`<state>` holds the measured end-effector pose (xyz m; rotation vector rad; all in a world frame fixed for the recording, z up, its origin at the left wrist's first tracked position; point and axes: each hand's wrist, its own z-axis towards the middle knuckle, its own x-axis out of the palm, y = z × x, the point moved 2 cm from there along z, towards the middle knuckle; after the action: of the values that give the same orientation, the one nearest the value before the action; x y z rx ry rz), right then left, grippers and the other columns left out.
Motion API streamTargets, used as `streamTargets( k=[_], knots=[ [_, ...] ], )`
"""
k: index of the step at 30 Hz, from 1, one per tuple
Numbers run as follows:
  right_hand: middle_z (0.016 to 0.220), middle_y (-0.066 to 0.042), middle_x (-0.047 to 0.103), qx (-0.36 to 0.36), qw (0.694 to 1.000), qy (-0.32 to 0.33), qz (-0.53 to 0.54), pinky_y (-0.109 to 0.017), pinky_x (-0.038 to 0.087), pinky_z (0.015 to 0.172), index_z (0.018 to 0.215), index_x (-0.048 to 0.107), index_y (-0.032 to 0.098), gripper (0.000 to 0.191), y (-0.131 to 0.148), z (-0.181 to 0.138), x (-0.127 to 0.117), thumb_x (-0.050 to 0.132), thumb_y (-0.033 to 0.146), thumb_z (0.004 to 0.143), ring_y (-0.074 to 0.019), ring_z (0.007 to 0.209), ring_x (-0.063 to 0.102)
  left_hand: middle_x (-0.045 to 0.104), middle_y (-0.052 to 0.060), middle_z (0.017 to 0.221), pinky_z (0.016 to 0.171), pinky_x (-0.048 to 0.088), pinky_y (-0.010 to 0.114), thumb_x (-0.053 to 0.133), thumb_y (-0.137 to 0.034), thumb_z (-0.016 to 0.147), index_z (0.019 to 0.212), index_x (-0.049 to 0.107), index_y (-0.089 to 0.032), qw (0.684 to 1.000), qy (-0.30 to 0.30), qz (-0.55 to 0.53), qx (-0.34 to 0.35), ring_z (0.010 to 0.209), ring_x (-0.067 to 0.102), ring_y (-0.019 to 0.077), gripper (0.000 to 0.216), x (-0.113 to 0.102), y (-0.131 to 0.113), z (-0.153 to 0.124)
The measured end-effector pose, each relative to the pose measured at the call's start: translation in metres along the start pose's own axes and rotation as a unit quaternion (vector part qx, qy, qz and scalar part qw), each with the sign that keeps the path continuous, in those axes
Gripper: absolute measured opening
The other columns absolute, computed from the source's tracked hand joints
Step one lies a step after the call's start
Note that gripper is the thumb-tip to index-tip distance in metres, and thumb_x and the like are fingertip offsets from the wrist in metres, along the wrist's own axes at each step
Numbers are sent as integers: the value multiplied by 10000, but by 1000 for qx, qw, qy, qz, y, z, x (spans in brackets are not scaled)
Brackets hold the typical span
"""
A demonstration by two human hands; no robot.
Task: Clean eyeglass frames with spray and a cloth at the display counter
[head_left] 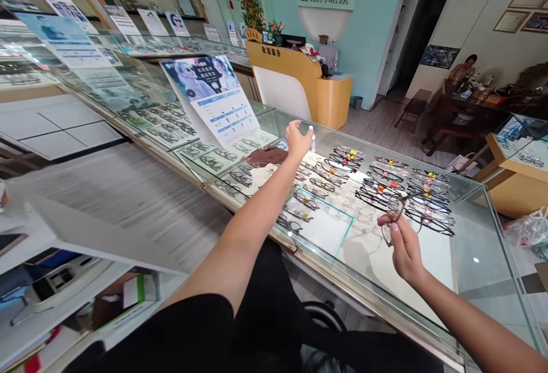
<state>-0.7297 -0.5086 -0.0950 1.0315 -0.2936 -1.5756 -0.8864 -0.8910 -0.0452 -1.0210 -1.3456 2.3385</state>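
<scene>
My right hand [406,250] pinches a pair of thin-framed eyeglasses [394,208] above the right part of the glass counter. My left hand [298,139] is stretched out over the far side of the counter, its fingers loosely curved and apart. Right beside its thumb stands a small white bottle [313,143]; whether they touch I cannot tell. A brown cloth [269,156] lies to the left of that hand. Several rows of eyeglasses [383,176] with coloured tags are laid out between and beyond my hands.
A tilted calendar-like card [214,99] stands on the glass counter [471,247], left of my reaching arm. Beyond are a wooden reception desk [334,99] and a seated person [462,70] at a dark table. White shelving [107,236] with a device is at lower left.
</scene>
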Motion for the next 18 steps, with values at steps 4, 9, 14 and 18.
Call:
streamTargets(
  k=[4, 9, 14, 18],
  knots=[
    [998, -80, 753, 4, 1000, 7, 2, -360, 537, 806, 1080, 704, 219, 427, -1, 0, 2, 365, 464, 1165, -225, 916, 701, 749, 56, 988, 918, 531, 322, 437, -267, 1022, 1012, 601, -218, 971, 175, -18, 162, 945, 697, 206, 172, -57, 3, -17],
    [984, -73, 747, -4, 1000, 10, 14, -345, 537, 794, 1057, 691, 221, 403, -1, 1, 6, 378, 450, 1165, -215, 906, 702, 675, 43, 670, 721, 424, 358, 391, -374, 1030, 795, 503, -256, 927, 238, 232, 175, 670, 624, 255, 285, -128, 48, -35],
    [972, -78, 740, -2, 1000, 11, 7, -345, 529, 777, 1032, 685, 219, 423, -1, 2, 5, 371, 470, 1165, -211, 885, 692, 652, 103, 644, 687, 383, 384, 366, -563, 1002, 736, 572, -256, 916, 186, 319, 155, 718, 642, 330, 455, -152, 68, -35],
    [964, -83, 737, 5, 1000, 9, -3, -355, 528, 776, 1015, 682, 218, 454, -2, 3, 4, 366, 511, 1159, -218, 881, 686, 788, 117, 1026, 727, 437, 371, 602, -561, 836, 919, 677, -260, 879, 255, 331, 227, 953, 699, 342, 321, -141, 64, -36]
  ],
)
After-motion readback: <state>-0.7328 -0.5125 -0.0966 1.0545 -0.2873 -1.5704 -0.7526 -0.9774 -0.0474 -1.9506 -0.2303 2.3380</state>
